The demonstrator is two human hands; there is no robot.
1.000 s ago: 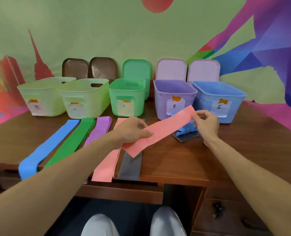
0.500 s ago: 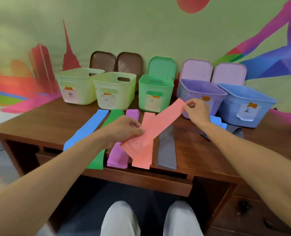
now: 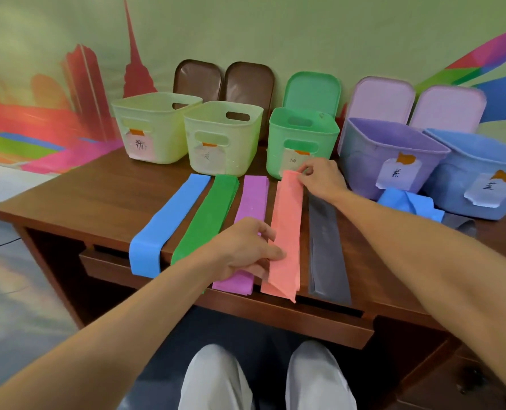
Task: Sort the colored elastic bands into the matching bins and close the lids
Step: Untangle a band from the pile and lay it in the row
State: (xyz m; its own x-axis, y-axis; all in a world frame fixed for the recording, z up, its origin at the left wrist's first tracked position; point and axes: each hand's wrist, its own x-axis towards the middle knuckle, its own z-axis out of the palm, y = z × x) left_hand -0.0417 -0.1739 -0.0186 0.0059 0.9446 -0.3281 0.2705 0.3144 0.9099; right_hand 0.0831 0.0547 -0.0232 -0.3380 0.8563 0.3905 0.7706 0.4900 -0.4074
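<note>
A salmon-pink band (image 3: 287, 226) lies stretched lengthwise over the pink pile on the desk. My left hand (image 3: 242, 250) pinches its near part and my right hand (image 3: 319, 179) pinches its far end. Beside it lie piles of blue bands (image 3: 168, 220), green bands (image 3: 207, 220), purple bands (image 3: 251, 199) and grey bands (image 3: 325, 241). Behind them stand open bins: two pale yellow-green bins (image 3: 154, 125) (image 3: 222, 134), a green bin (image 3: 302, 137), a purple bin (image 3: 387, 152) and a blue bin (image 3: 479, 170).
Lids lean on the wall behind the bins: two brown lids (image 3: 198, 78), a green lid (image 3: 313, 90), two lilac lids (image 3: 384, 99). A crumpled blue band (image 3: 408, 202) and a grey piece (image 3: 461, 223) lie before the blue bin. The bands overhang the desk's front edge (image 3: 305, 318).
Both hands have swung the pink band from a diagonal to straight along the pink pile and lowered it there. The camera view has shifted left.
</note>
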